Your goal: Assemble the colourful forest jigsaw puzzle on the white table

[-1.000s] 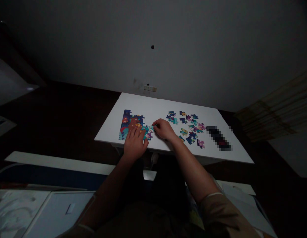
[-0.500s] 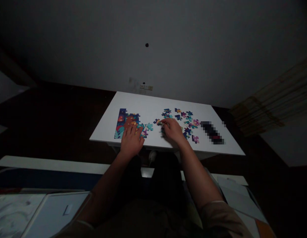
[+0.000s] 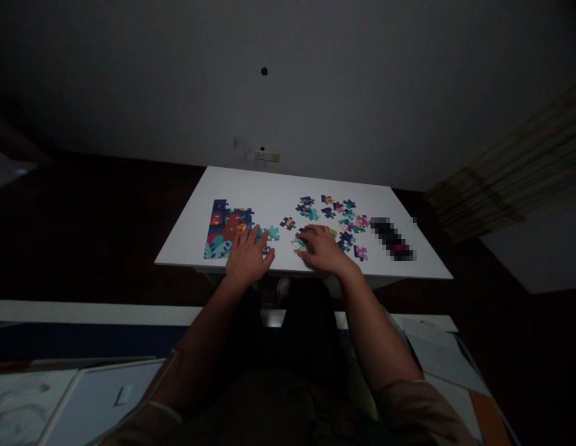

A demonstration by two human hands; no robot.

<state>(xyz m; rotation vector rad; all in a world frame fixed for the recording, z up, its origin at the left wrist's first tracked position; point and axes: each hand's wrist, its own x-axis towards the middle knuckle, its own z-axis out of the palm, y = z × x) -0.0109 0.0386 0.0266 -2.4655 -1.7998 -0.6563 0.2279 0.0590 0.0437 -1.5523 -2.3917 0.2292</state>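
Puzzle section: lying on white table, left side
Left hand: resting over it, fingers spread, gripping nothing
Right hand: curled over loose piece; cannot tell whether gripped
Handling: best pinch edges, steady section lightly

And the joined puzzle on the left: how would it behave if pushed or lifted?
The puzzle is joined into one sheet, so it would probably slide together. Its jigsaw-cut edge suggests it could split if lifted. Lying flat, it seems unlikely to roll or tip.

Puzzle left of loose pieces
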